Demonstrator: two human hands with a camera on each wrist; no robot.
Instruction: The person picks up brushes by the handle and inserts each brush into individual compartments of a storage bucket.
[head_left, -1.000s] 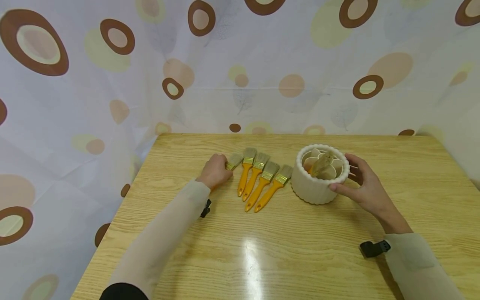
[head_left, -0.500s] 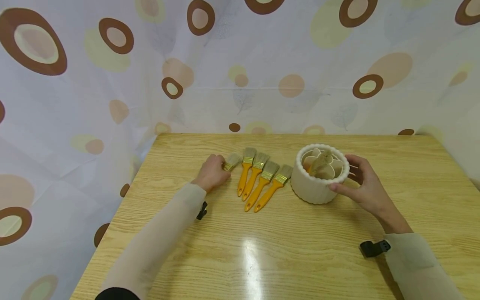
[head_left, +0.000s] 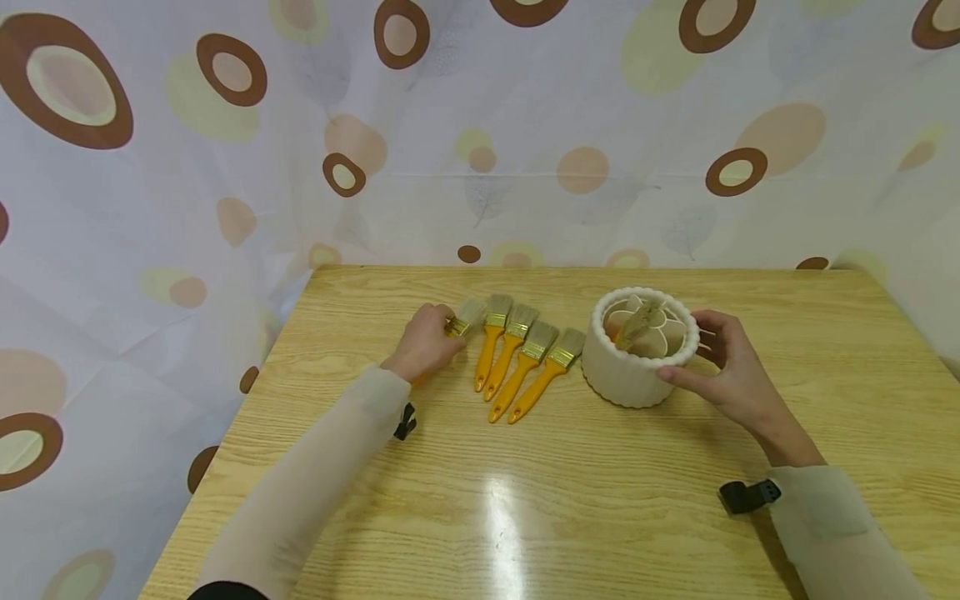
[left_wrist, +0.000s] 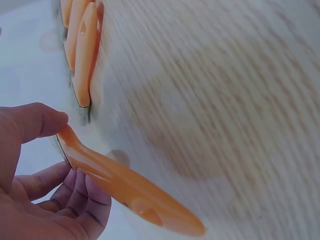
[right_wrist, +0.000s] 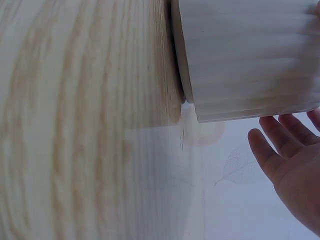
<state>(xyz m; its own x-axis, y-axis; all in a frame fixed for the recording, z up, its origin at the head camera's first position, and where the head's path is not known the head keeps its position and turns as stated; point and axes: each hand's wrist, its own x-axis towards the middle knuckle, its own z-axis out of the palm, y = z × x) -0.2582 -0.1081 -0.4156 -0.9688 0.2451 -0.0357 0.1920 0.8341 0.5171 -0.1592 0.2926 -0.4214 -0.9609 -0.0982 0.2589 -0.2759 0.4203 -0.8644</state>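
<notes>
Flat paintbrush (left_wrist: 130,185) is pinched near the ferrule by the left hand (head_left: 423,342): thumb on one side, fingers on the other, gap closed down to brush thickness. Handle is smooth, glossy orange, tapered, with a hang hole at the end. It's located left of four paintbrushes (head_left: 528,362), with its pale bristles aimed at the leftmost one; whether they touch can't be told. Those four are laid side by side, slightly fanned, gold metal ferrules, bristles away from the person.

Round off-white holder (head_left: 622,379) is stood upright right of the row: fluted wall, beaded rim, petal-shaped dividers inside. One stored paintbrush (head_left: 643,321) is leaned in it, bristles up. Holder is gripped by the right hand (head_left: 727,371), thumb at the near rim, fingers spread along the outer wall. All is carried by a glossy wood-grain bench (head_left: 600,500).
</notes>
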